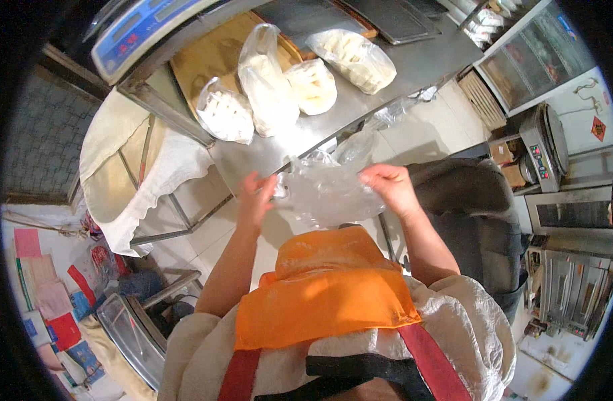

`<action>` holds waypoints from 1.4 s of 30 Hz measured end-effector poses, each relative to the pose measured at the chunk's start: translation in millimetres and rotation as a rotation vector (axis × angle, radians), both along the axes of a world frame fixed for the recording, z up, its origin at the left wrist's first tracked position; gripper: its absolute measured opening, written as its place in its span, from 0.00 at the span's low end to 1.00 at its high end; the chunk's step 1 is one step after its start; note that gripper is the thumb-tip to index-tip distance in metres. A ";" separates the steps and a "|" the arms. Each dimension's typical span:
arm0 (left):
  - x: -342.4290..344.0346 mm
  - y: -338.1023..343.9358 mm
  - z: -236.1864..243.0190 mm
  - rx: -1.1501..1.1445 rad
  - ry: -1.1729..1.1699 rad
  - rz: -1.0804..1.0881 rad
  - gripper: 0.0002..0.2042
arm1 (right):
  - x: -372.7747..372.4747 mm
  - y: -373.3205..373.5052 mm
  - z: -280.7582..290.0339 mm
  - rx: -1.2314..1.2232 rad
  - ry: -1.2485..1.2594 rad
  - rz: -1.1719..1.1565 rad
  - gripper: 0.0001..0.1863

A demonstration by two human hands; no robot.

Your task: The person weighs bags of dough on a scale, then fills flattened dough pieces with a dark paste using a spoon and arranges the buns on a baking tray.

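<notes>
In the head view, a thin clear plastic bag point(330, 194) hangs spread in front of my orange apron point(326, 294). My right hand point(390, 184) pinches the bag at its upper right side. My left hand point(256, 200) is beside the bag's left end, its fingers slightly bent and apart; whether they touch the plastic is unclear. Beyond my hands, four plastic bags of pale food, one tall point(266, 87), one lumpy point(226, 113), one rounded point(313, 90) and one elongated point(350, 60), lie on a wooden board point(189, 60) and steel table point(420, 60).
A blue-panelled scale point(136, 30) sits at upper left. A white cloth point(99, 180) drapes over a metal frame on the left. A dark padded chair point(473, 214) stands close on my right, with an appliance point(540, 154) and steel oven point(570, 291) beyond.
</notes>
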State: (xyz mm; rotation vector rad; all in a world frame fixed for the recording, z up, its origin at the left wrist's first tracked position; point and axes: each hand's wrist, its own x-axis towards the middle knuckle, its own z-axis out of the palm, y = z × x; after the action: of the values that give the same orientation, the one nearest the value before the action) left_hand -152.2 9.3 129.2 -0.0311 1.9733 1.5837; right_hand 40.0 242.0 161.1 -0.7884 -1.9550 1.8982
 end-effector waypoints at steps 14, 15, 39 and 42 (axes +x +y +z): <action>-20.2 1.2 5.5 0.325 -0.132 -0.002 0.12 | -23.1 56.4 16.1 0.896 -0.863 0.859 0.17; -15.2 8.3 13.7 0.262 -0.109 -0.014 0.12 | -41.1 49.8 26.4 0.897 -0.768 0.859 0.18; 26.6 25.9 142.1 0.354 -0.086 0.356 0.11 | -286.6 228.1 -42.2 1.171 -0.462 0.433 0.27; 24.6 16.3 144.4 0.330 -0.077 0.369 0.12 | -282.5 239.7 -23.6 1.076 -0.333 0.287 0.15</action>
State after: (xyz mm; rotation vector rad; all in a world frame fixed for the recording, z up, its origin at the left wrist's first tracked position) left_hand -127.5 25.7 273.6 -0.3354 1.6922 2.0931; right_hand -242.5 481.7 137.4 -0.4935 -2.9085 0.5536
